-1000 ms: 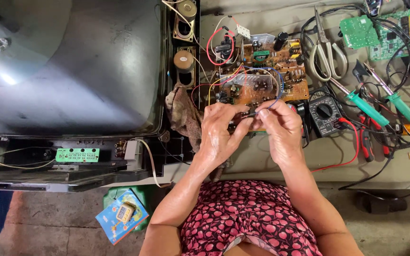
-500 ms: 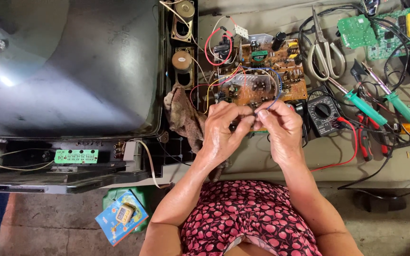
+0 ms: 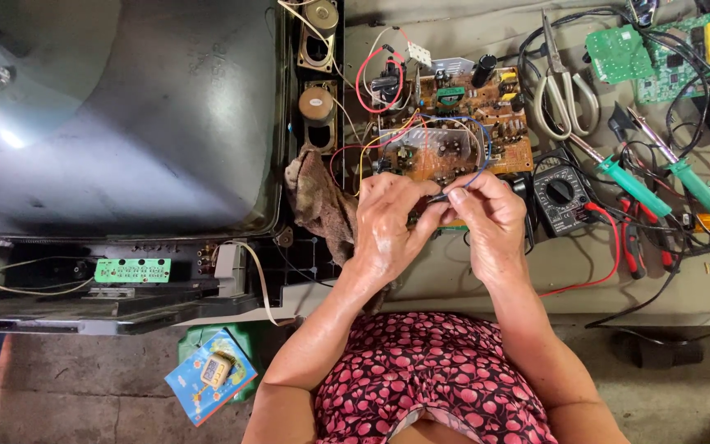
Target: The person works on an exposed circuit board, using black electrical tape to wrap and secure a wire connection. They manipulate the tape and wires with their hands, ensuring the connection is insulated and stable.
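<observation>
**A:** What is the view, and where are the hands?

**B:** The camera looks straight down at a cluttered repair bench point(image 3: 486, 288). Both hands meet just below a brown circuit board point(image 3: 454, 131) near the middle. The left hand point(image 3: 392, 226) and the right hand point(image 3: 491, 226) nearly touch at the fingertips.

**A:** Are the fingers open or closed?

**B:** Closed narrow on both. The right hand's thumb and forefinger pinch the end of a thin blue wire point(image 3: 474, 174) that loops up onto the board. The left hand's fingertips pinch a small dark piece point(image 3: 435, 198) right beside that wire end; it is too small to tell what it is.

**A:** What lies around them?

**B:** To the left, a large old television set point(image 3: 117, 115) lies screen-up, filling that half of the view, with two round speakers point(image 3: 317, 99) along its edge. A brown rag point(image 3: 318, 205) sits just beside the left hand. To the right of the right hand is a black multimeter point(image 3: 560, 196) with red leads. Further right lie a pair of scissors point(image 3: 564, 90), two green-handled soldering irons point(image 3: 667, 181) and green circuit boards point(image 3: 659, 49) among tangled black cables.
</observation>
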